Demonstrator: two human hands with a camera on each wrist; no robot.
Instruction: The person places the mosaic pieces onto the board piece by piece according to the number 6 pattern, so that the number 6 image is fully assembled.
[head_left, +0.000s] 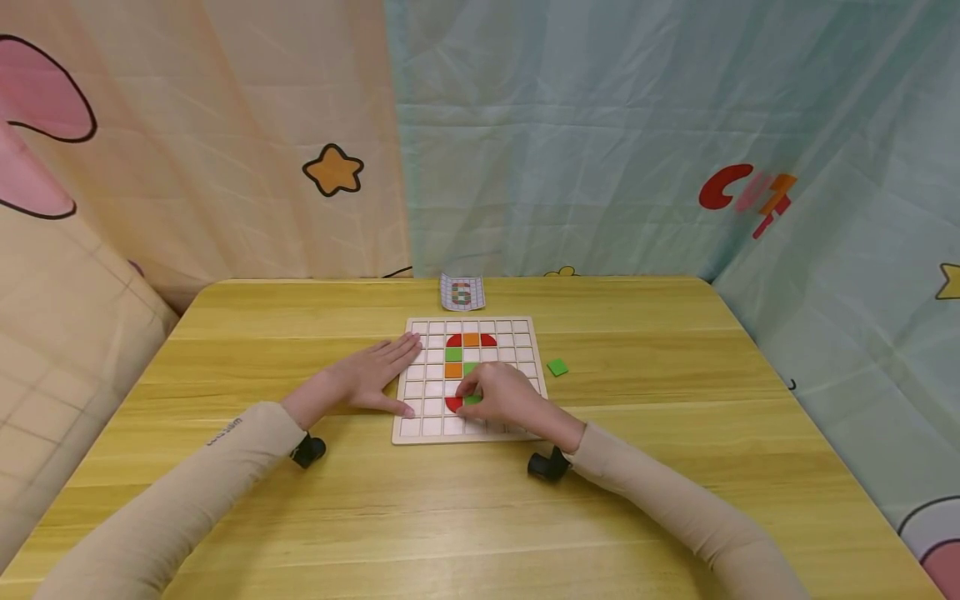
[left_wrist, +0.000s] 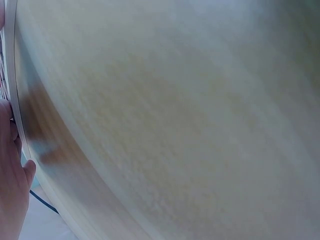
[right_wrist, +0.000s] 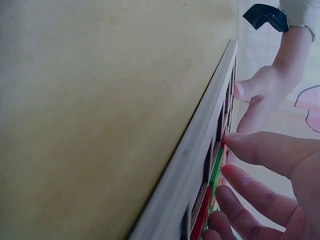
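Observation:
On the table lies a white gridded board with red, orange and green tiles in some cells. My left hand rests with straight, spread fingers on the board's left edge; the left wrist view catches part of that hand at its left border. With thumb and forefinger, my right hand pinches a red rounded tile at a lower-left cell. A green tile sits right beside it, partly covered by the fingers. In the right wrist view the thumb touches the red tile, low in the grid.
A small card with a coloured grid pattern lies behind the board. One loose green tile is on the table to the board's right. Printed curtains hang behind and beside the table.

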